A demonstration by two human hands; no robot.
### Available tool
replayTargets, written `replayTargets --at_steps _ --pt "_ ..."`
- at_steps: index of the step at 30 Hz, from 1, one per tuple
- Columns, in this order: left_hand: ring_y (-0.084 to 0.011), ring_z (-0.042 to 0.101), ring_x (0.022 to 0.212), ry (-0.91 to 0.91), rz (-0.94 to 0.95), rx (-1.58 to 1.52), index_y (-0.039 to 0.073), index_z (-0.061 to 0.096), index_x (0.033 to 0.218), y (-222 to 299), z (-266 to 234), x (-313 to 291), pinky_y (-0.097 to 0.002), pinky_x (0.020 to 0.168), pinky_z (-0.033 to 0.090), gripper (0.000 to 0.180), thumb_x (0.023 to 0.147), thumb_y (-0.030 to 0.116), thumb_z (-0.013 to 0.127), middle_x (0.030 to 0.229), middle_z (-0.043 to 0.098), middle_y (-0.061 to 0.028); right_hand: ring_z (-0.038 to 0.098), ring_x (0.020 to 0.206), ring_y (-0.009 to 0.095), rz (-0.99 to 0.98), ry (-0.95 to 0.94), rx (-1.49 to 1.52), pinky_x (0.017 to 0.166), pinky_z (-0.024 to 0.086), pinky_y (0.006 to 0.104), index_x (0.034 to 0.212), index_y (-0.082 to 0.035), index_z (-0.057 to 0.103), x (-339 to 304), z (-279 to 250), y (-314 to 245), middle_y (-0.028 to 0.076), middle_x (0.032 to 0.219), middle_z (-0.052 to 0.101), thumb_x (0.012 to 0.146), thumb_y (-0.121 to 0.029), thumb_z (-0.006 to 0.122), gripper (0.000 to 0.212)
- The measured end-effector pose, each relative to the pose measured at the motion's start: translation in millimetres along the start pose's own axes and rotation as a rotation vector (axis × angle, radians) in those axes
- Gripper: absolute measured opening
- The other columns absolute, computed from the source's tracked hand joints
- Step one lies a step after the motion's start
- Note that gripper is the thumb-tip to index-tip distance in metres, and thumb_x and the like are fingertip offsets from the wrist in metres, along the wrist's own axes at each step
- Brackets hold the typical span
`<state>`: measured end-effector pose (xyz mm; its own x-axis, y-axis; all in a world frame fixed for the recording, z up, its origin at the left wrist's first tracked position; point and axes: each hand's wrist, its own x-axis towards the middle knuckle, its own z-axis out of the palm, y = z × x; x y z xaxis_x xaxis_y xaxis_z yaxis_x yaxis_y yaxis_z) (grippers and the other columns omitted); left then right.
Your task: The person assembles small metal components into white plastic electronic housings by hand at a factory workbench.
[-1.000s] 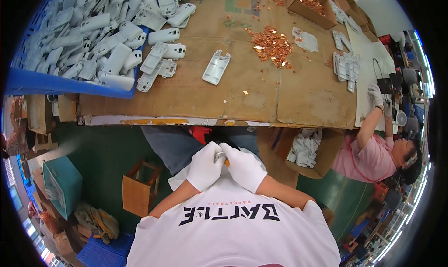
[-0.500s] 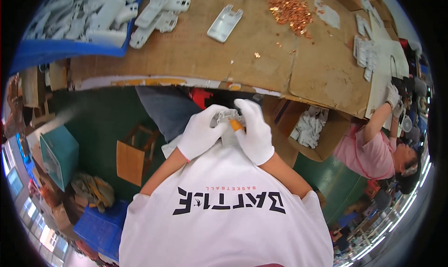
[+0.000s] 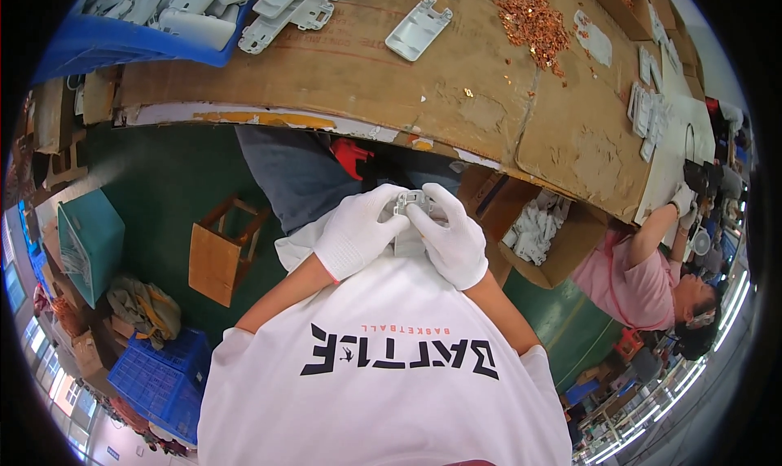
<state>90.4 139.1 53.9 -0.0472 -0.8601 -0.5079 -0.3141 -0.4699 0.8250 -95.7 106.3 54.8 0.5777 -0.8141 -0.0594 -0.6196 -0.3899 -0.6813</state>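
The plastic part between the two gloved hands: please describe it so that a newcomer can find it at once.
Below the near edge of the cardboard-covered table, in front of the white shirt, find the left hand and right hand. Between them sits the pale grey plastic part, its end with openings showing. Unlike the pale parts lying on the table, this one is held.

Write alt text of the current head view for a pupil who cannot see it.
A white-gloved left hand and right hand hold a pale plastic part. Beyond, a cardboard-covered table bears heaped copper-coloured pieces; a blue crate of pale parts is upper left.
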Motion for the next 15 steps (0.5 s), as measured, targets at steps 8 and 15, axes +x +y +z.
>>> replayTargets --at_steps 8,15 --pt "-0.0348 0.068 0.095 -0.026 -0.043 0.013 0.006 0.065 0.116 -4 -2 -1 -0.0387 0.081 0.053 0.033 0.086 0.019 0.064 0.099 0.07 -0.0179 0.068 0.089 0.026 0.203 -0.148 0.115 0.072 0.053 0.0328 0.12 -0.011 0.058 10 1 -4 0.015 0.09 0.066 0.089 -0.021 0.068 0.034" --pt "-0.0212 0.069 0.102 0.198 0.135 -0.216 0.001 0.06 0.125 52 -16 35 -0.032 0.088 0.052 0.039 0.087 0.009 0.065 0.111 0.07 -0.0167 0.061 0.114 0.034 0.069 0.006 0.17 0.09 0.054 0.0394 0.138 -0.01 0.051 47 -46 -29 0.019 0.144 0.045 0.078 -0.01 0.073 0.064"
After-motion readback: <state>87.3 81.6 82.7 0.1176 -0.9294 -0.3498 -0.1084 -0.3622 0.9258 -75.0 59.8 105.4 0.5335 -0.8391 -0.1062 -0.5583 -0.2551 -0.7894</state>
